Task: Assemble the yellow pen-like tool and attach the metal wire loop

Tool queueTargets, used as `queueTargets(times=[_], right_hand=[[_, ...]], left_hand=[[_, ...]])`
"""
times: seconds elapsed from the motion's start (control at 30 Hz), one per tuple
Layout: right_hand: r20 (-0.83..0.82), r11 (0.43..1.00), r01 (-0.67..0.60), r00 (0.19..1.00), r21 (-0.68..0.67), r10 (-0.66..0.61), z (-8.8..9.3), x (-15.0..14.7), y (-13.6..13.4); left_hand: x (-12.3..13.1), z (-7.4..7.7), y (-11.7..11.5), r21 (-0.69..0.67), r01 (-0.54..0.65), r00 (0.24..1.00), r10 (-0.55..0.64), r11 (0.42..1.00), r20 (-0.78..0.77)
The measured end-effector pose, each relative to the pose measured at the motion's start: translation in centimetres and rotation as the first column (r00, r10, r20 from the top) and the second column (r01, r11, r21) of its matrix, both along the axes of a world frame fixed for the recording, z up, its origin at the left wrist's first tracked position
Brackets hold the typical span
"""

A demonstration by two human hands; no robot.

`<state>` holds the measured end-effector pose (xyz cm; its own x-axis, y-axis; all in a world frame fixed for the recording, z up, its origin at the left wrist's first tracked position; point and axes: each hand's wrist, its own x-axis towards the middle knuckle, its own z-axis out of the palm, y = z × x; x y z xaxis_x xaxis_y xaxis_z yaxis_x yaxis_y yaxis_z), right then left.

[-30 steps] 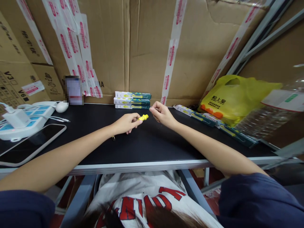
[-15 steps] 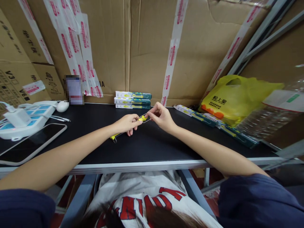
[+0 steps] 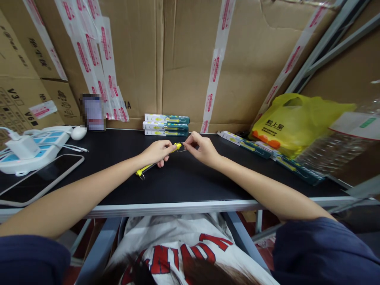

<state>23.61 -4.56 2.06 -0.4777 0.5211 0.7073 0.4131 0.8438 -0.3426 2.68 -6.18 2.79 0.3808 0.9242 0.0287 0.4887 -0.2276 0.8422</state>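
My left hand [image 3: 160, 152] is closed around a slim yellow tool [image 3: 144, 169] with thin metal wire parts. One end of the tool, with a small wire loop, sticks out below and left of the hand. Its other yellow end shows past my left fingertips, pointing at my right hand [image 3: 202, 148]. There my right thumb and forefinger pinch the thin metal wire [image 3: 181, 150] that extends from this end. The tool's middle is hidden by my left fingers. Both hands are just above the black tabletop [image 3: 190, 180].
Several printed boxes [image 3: 166, 128] are stacked at the back, and more boxes [image 3: 258, 148] lie to the right. A yellow plastic bag [image 3: 297, 118] and a clear plastic bottle [image 3: 341, 138] stand beyond these. On the left are a phone [image 3: 41, 180] and a white power strip [image 3: 44, 152].
My left hand has shifted slightly left with the tool, and more of its lower yellow end shows. My right hand has come down slightly and still pinches the wire.
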Motion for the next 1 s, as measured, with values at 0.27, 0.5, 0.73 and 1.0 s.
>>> queueTargets(times=[0.27,0.5,0.73,1.0], right_hand=[[-0.307,0.95,-0.225,0.94,-0.218,0.152,-1.0,-1.7,-0.7],[-0.409,0.86,-0.279,0.908,-0.427,0.091,-1.6,-2.2,-0.4],[-0.462,0.796,-0.395,0.871,-0.46,0.165,-1.9,-2.6,0.0],[-0.478,0.707,-0.455,0.858,-0.542,0.185,-1.9,-2.4,1.2]], left_hand=[[0.2,0.5,-0.7,0.115,0.004,0.995,-0.015,0.993,0.095],[0.5,0.6,-0.8,0.134,0.02,0.979,-0.047,0.991,0.201],[0.8,-0.3,0.1,-0.062,0.058,0.935,-0.032,0.996,0.352],[1.3,-0.3,-0.2,-0.277,0.072,0.893,0.061,0.958,0.445]])
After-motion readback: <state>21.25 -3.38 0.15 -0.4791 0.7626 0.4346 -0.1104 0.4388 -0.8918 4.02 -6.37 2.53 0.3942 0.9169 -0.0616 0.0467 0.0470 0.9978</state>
